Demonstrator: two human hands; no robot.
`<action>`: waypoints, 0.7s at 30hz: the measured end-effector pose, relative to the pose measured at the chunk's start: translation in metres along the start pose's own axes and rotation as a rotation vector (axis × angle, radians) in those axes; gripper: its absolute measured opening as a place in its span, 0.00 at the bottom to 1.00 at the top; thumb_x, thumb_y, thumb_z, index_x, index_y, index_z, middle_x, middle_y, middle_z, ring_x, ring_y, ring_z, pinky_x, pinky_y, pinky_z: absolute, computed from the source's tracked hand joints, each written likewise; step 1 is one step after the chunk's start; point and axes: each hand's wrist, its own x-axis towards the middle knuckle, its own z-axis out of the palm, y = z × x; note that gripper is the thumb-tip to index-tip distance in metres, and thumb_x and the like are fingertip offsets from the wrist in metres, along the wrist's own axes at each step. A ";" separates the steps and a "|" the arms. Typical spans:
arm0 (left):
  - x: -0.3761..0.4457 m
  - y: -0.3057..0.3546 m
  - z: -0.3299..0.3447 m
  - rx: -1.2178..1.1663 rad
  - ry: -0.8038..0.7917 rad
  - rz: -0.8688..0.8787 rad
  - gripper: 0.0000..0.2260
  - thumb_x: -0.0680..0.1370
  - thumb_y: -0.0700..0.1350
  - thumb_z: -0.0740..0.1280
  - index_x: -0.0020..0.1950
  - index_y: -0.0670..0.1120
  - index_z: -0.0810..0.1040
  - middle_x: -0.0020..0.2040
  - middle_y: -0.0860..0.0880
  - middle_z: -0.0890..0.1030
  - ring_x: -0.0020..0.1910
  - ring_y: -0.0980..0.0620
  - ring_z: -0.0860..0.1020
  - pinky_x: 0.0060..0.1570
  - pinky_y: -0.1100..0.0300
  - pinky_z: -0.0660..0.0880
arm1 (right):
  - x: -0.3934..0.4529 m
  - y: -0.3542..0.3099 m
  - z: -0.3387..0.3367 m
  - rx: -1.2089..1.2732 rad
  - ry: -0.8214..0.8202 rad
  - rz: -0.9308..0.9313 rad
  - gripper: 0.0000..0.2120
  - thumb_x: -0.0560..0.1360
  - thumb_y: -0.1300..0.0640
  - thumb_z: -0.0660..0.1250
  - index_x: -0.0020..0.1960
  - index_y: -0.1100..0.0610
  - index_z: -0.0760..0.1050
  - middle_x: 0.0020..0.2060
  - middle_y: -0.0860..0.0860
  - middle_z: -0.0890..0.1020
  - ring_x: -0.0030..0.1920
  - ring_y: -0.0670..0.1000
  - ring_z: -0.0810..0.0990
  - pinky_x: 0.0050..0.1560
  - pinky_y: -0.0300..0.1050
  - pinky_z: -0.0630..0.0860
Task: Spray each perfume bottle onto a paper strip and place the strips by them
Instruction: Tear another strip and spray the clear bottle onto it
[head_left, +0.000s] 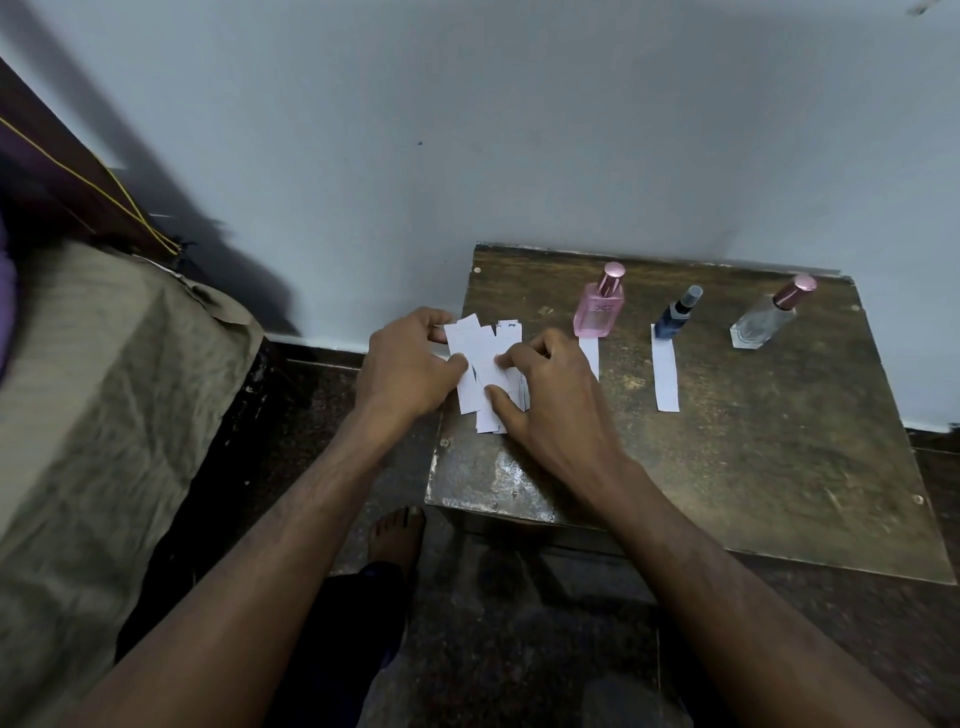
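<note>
Three perfume bottles stand in a row along the far part of the surface (727, 467), near the wall (467, 130). Taking the blue bottle (675, 317) in the middle as the landmark: a paper strip (666, 374) lies on the surface just in front of it, its far end touching or nearly touching the bottle's base. To the left of the blue bottle stands the pink bottle (598, 309), and a second strip (589, 356) lies in front of that one too. To the right of the blue bottle stands the clear bottle (761, 325), with no strip by it.

So two of the three bottles appear served, and the clear bottle looks to be what is left: a strip has to be picked, sprayed and laid beside it.

Well to the left of the blue bottle, at the surface's left edge, both hands work a small stack of strips (483, 374). The left hand (410, 364) pinches the stack's far left edge between curled fingers and thumb. The right hand (545, 389) has its fingers bent onto the top sheets with the thumb under the near edge, a grip that looks like peeling one strip free.

The right hand covers the near part of the pink bottle's strip and the stack's right side. Whether the laid strips are damp cannot be told, nor how many sheets the stack holds.
</note>
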 end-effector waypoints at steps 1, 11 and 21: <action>0.000 0.001 0.000 -0.011 0.009 -0.001 0.21 0.76 0.44 0.76 0.68 0.52 0.81 0.54 0.56 0.84 0.47 0.53 0.83 0.48 0.66 0.74 | 0.000 0.000 0.000 0.000 0.001 0.000 0.19 0.77 0.47 0.74 0.64 0.55 0.82 0.53 0.52 0.76 0.56 0.53 0.76 0.51 0.48 0.77; 0.003 -0.002 -0.011 -0.287 -0.051 -0.008 0.07 0.79 0.47 0.76 0.56 0.49 0.88 0.42 0.54 0.87 0.38 0.54 0.86 0.47 0.65 0.83 | 0.001 -0.008 -0.007 0.130 0.110 0.037 0.19 0.79 0.44 0.72 0.64 0.55 0.81 0.54 0.50 0.78 0.51 0.46 0.78 0.51 0.43 0.77; -0.005 0.009 0.000 -0.737 -0.226 -0.079 0.11 0.80 0.51 0.76 0.50 0.43 0.88 0.41 0.44 0.85 0.40 0.53 0.81 0.43 0.60 0.80 | -0.011 -0.015 -0.027 0.791 0.003 0.368 0.10 0.73 0.56 0.81 0.52 0.51 0.84 0.38 0.49 0.87 0.39 0.47 0.86 0.45 0.48 0.85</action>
